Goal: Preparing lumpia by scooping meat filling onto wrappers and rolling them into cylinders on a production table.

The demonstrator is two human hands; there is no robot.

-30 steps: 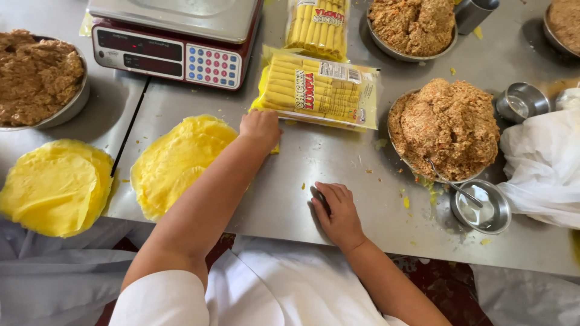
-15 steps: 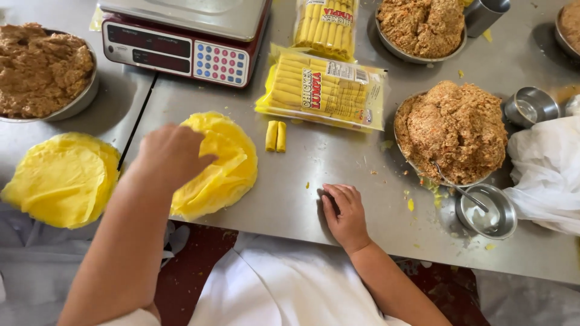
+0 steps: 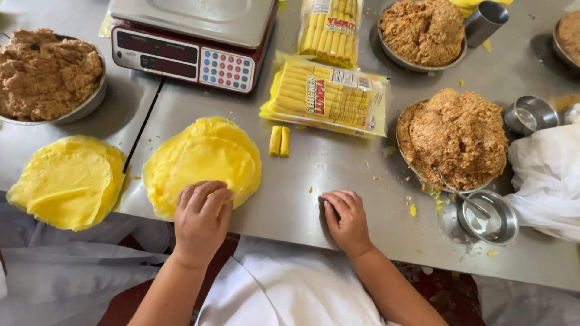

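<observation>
My left hand [image 3: 201, 218] rests fingers-down on the near edge of a stack of round yellow wrappers [image 3: 205, 160] on the steel table [image 3: 338, 181]. My right hand [image 3: 345, 218] lies flat on the bare steel near the table's front edge, holding nothing. Two small yellow rolls [image 3: 279, 140] lie side by side just beyond the wrappers. Behind them is a clear bag of yellow rolls [image 3: 329, 99]. A metal bowl heaped with brown filling [image 3: 456, 137] sits to the right, with a spoon [image 3: 459, 192] leaning at its edge.
A second wrapper stack [image 3: 66, 181] lies at the left. A red scale [image 3: 193, 42] stands at the back, another roll bag [image 3: 329, 27] beside it. More filling bowls [image 3: 48, 72] [image 3: 423, 30], small steel cups [image 3: 488, 218] [image 3: 530, 115] and white plastic [image 3: 547, 181] surround.
My left hand drew back from the bag of rolls, leaving two rolls on the table, and came down onto the near edge of the wrapper stack. My right hand stayed put.
</observation>
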